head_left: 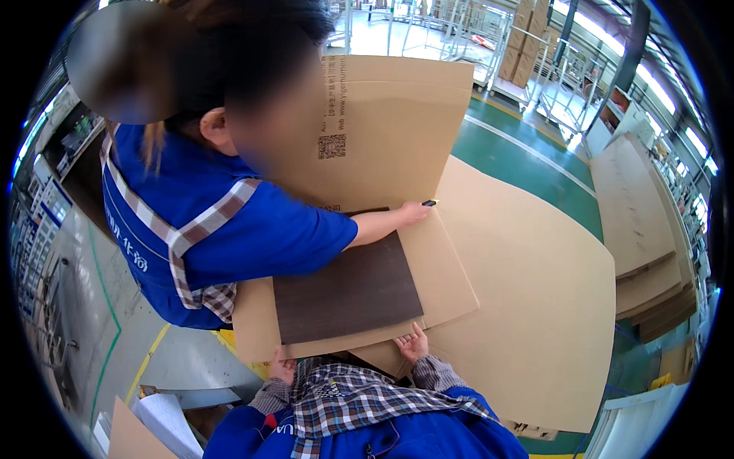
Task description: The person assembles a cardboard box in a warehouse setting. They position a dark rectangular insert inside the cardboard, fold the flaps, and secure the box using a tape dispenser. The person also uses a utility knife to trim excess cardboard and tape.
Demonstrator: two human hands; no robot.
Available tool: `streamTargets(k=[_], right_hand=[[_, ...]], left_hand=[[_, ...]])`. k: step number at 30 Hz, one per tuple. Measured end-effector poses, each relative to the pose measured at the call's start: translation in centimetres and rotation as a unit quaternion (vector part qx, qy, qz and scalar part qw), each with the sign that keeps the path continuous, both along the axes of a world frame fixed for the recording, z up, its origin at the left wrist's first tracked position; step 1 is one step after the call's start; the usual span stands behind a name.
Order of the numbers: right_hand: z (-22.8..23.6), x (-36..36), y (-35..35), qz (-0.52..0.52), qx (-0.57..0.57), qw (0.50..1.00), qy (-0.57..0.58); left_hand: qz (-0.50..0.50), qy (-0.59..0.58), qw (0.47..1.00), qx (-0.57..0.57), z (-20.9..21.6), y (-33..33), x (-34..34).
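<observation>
A dark brown wood-grain panel (348, 294) lies flat on a cardboard sheet (451, 279). My left hand (281, 368) is at the sheet's near edge, by the panel's near left corner, with its fingers stretched out. My right hand (414, 346) is palm up, fingers apart, touching the near edge by the panel's near right corner. Across the panel reaches a co-worker's hand (414, 214), holding a utility knife (430, 203) at the cardboard's far right. Behind the panel rises an upright cardboard flap (397, 130) with printing on it.
The co-worker in blue (206, 222) stands close on my left, leaning over the panel. A large cardboard sheet (535, 306) spreads to the right. Stacked cardboard (638, 214) stands farther right. Metal rack carts (569, 96) stand at the back on a green floor (520, 161).
</observation>
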State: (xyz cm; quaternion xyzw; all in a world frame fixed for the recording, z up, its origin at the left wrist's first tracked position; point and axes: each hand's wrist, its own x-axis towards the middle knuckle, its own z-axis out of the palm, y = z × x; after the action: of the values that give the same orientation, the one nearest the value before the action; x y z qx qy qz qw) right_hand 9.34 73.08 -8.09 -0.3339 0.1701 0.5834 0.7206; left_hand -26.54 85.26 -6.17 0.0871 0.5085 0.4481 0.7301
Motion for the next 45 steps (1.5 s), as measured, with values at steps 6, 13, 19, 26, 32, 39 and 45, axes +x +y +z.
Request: streamTargets(k=[6,13,19,26,32,39,45], right_hand=[[-3.9,0.9,1.4,0.122,-0.203,0.929,-0.284],[6.8,-1.7,4.5,0.177,-0.454,0.809,-0.329],[2.1,0.5,4.3,0.248,-0.437,0.778,-0.377],[10.8,-1.3,4.4,0.066,-0.456,0.864,-0.206],[10.3,-3.3,4.0,0.037,-0.426,0.881,-0.203],[9.9,-3.0,4.3,0.025,-0.423,0.877,-0.225],[7.9,-1.2,4.9,0.081,-0.443,0.862,-0.230]], left_hand=[[0.007,0.054,0.994,-0.098,-0.7,0.9,5.3],[0.041,0.138,0.981,-0.128,1.1,0.7,6.3],[0.044,0.131,0.986,-0.096,1.7,-0.2,8.2],[0.077,0.140,0.981,-0.114,1.6,-0.5,7.4],[0.068,0.155,0.979,-0.116,4.0,-0.7,5.9],[0.072,0.161,0.978,-0.113,3.5,-0.5,6.0],[0.089,0.153,0.977,-0.117,3.7,-0.3,7.4]])
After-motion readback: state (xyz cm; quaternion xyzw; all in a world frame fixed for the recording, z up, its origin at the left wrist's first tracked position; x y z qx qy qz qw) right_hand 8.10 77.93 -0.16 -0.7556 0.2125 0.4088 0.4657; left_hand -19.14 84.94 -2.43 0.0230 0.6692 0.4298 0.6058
